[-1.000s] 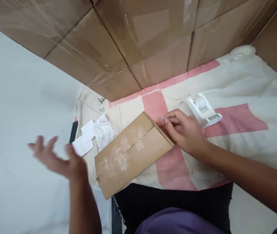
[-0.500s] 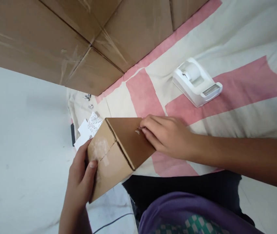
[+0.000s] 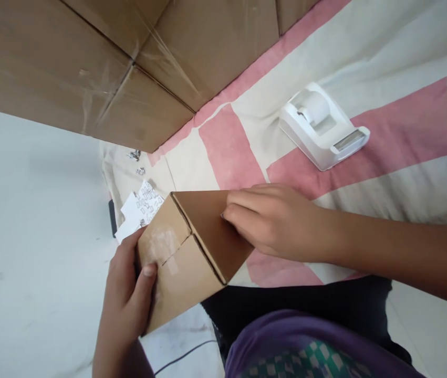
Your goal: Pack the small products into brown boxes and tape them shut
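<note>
A small brown cardboard box (image 3: 184, 268) is held tilted in front of me, clear tape across the seam of its near face. My left hand (image 3: 128, 286) grips its left side, thumb on the taped face and fingers behind. On the box's right-hand face, the fingers of my right hand (image 3: 264, 220) are bent and pressed together against the cardboard. Whatever lies between those fingertips is hidden; only a tiny dark edge shows there. A white tape dispenser (image 3: 325, 126) with a roll in it stands beyond my right hand.
Large taped cardboard boxes (image 3: 191, 58) are stacked at the back left. A pink and cream cloth (image 3: 231, 147) covers the surface. White printed paper (image 3: 131, 212) and crumpled silvery scraps (image 3: 140, 170) lie left of the box. A black cable (image 3: 184, 357) runs at the bottom.
My right fingers have shifted slightly down the box's face and now cover the pale torn spot seen there before. The box has turned a little; my left hand keeps its grip.
</note>
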Action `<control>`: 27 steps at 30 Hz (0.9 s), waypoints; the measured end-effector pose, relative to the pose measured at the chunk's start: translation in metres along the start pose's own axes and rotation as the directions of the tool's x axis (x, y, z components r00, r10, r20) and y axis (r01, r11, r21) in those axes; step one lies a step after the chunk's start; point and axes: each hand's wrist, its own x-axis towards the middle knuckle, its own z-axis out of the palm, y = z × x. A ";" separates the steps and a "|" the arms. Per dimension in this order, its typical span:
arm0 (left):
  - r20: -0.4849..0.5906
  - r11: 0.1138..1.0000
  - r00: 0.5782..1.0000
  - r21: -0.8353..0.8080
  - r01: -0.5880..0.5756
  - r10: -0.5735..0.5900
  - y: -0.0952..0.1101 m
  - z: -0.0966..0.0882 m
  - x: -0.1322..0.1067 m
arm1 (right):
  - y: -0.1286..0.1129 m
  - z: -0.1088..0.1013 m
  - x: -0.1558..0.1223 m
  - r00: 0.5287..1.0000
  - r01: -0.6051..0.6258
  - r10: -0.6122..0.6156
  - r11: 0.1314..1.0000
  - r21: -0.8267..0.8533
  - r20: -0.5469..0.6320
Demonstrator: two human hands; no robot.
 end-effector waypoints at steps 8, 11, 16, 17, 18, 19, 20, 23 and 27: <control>-0.011 1.000 1.000 0.007 -0.022 0.022 0.001 0.001 -0.002 | 0.007 -0.029 0.015 0.926 0.064 -0.077 0.997 0.048 0.369; -0.016 1.000 1.000 0.005 -0.027 0.027 0.000 0.002 -0.002 | 0.007 -0.033 0.018 0.913 0.051 -0.072 0.997 0.062 0.402; -0.028 1.000 0.999 0.002 -0.026 0.026 0.002 0.003 -0.002 | 0.008 -0.033 0.019 0.892 0.012 -0.061 0.994 0.113 0.448; -0.029 1.000 0.999 -0.002 -0.029 0.029 0.002 0.003 -0.002 | 0.009 -0.031 0.018 0.892 0.004 -0.061 0.992 0.127 0.449; -0.029 0.999 0.999 -0.001 -0.032 0.032 0.003 0.003 -0.002 | 0.010 -0.030 0.018 0.892 -0.009 -0.056 0.990 0.141 0.448; -0.027 0.999 0.999 0.000 -0.036 0.036 0.003 0.003 -0.002 | 0.010 -0.029 0.018 0.894 -0.028 -0.045 0.988 0.154 0.447; -0.026 0.999 0.999 -0.001 -0.040 0.040 0.003 0.003 -0.002 | 0.011 -0.028 0.018 0.894 -0.049 -0.031 0.985 0.166 0.446; -0.026 0.999 0.999 -0.001 -0.044 0.043 0.002 0.002 -0.002 | 0.013 -0.027 0.018 0.890 -0.098 0.000 0.977 0.190 0.456; -0.033 0.999 0.999 -0.002 -0.042 0.042 0.001 0.003 -0.001 | 0.014 -0.030 0.020 0.883 -0.077 0.000 0.987 0.144 0.469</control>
